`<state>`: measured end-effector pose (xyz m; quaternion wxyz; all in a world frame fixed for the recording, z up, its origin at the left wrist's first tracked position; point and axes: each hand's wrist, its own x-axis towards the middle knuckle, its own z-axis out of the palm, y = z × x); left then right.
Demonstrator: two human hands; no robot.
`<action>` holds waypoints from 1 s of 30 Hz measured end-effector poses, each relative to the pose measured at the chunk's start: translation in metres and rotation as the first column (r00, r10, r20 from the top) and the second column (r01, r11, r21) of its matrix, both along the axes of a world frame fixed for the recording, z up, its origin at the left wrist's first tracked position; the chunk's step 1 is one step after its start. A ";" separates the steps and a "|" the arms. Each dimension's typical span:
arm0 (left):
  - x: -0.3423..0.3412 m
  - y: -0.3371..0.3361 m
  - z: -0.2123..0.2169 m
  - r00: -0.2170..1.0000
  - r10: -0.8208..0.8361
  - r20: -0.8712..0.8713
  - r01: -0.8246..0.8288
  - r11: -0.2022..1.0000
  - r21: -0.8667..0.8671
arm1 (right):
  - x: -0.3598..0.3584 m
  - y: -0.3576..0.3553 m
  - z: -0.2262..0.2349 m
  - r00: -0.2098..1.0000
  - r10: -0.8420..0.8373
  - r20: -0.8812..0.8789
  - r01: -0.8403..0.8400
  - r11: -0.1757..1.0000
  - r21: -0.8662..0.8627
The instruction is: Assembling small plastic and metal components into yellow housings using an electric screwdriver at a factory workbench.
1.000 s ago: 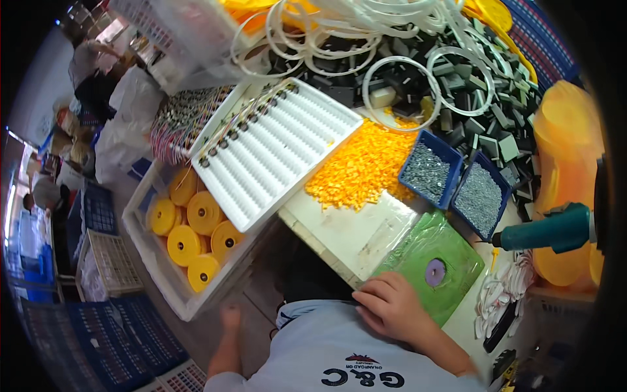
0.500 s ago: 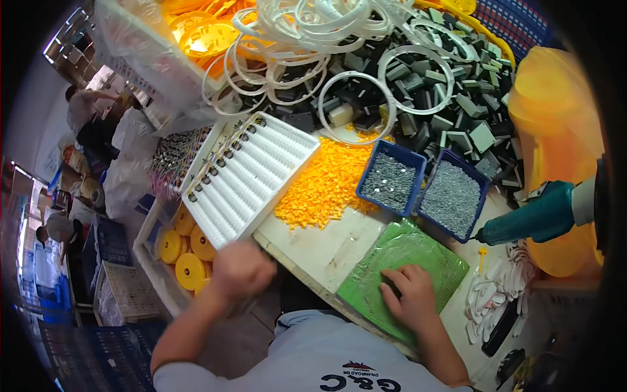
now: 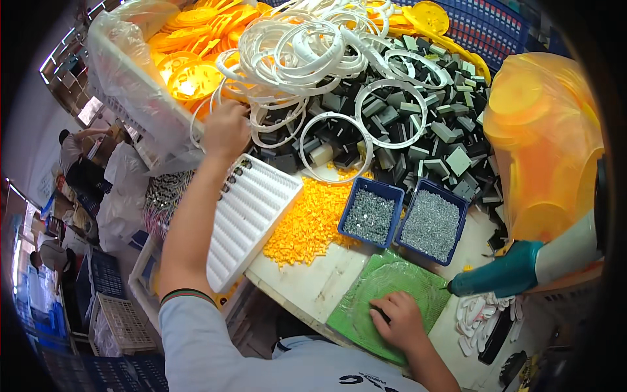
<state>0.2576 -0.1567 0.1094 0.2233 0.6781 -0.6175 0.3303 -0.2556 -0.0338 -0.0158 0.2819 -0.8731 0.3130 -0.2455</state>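
My left hand (image 3: 226, 128) is stretched far out to the heap of white plastic rings (image 3: 307, 55), at its left edge beside the crate of yellow parts. Its fingers are mostly hidden behind the back of the hand, so any grip on a ring cannot be made out. My right hand (image 3: 400, 319) rests on a green mat (image 3: 359, 287) with a clear film over it, fingers apart and slightly bent. A dark patch shows between thumb and fingers; whether it is shadow or a small part is unclear. A teal power screwdriver (image 3: 496, 271) points in from the right, its tip near the mat.
Two blue bins (image 3: 428, 225) of small metal pieces stand behind the mat. Left of them lie small yellow pieces (image 3: 304, 225) and a white ribbed tray (image 3: 251, 215). Dark square blocks (image 3: 450, 130) are heaped behind. A crate (image 3: 140, 85) holds yellow discs. White parts (image 3: 480, 320) lie right.
My left hand has moved up and away, from the tray's near corner to the rings, its arm now over the tray's left side. My right hand stays on the mat. The whole view has shifted slightly.
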 end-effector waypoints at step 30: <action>0.131 0.023 0.102 0.938 0.186 0.293 -0.148 0.978 -0.149 | -0.028 -0.006 0.009 0.980 -0.128 0.151 0.168 0.942 -0.291</action>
